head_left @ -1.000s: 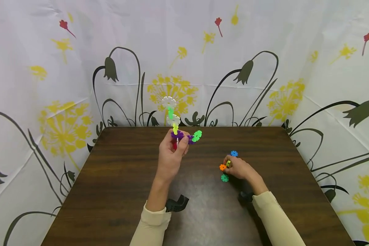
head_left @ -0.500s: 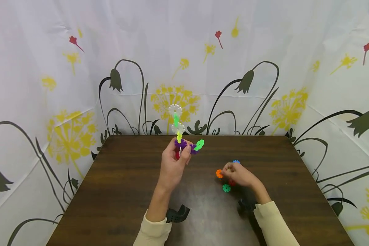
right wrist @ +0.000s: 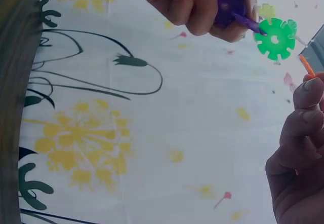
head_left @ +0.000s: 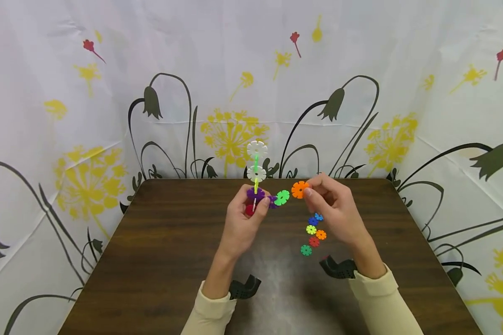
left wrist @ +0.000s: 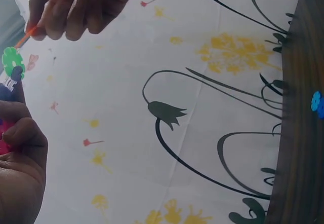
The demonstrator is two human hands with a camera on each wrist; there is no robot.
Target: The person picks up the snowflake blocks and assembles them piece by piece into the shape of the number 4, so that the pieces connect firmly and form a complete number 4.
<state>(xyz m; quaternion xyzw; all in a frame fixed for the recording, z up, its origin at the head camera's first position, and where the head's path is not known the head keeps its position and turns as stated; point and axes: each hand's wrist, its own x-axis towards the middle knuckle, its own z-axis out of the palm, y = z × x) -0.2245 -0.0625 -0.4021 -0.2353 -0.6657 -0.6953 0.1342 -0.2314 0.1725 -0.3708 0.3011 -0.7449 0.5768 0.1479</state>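
Observation:
My left hand (head_left: 241, 228) pinches a joined chain of notched plastic discs by its purple disc (head_left: 255, 192) and a red disc (head_left: 249, 210). Two white discs (head_left: 257, 174) rise above it, linked by green and yellow ones. A light green disc (head_left: 282, 197) juts out at the chain's right end. My right hand (head_left: 337, 209) pinches an orange notched disc (head_left: 299, 190) between thumb and fingers, just right of the light green disc. In the right wrist view, the held orange disc (right wrist: 307, 66) is edge-on and a small gap parts it from the light green disc (right wrist: 275, 39).
Several loose discs lie on the dark wooden table (head_left: 172, 251) below my right hand, among them a teal disc (head_left: 306, 250), a red disc (head_left: 314, 241), a second orange disc (head_left: 321, 235) and a blue disc (head_left: 313, 221). A flower-printed curtain (head_left: 218, 70) stands behind the table.
My right hand has lifted an orange disc off the table and brought it up beside the chain's light green end. My left hand has shifted slightly right with the chain, now turned more upright.

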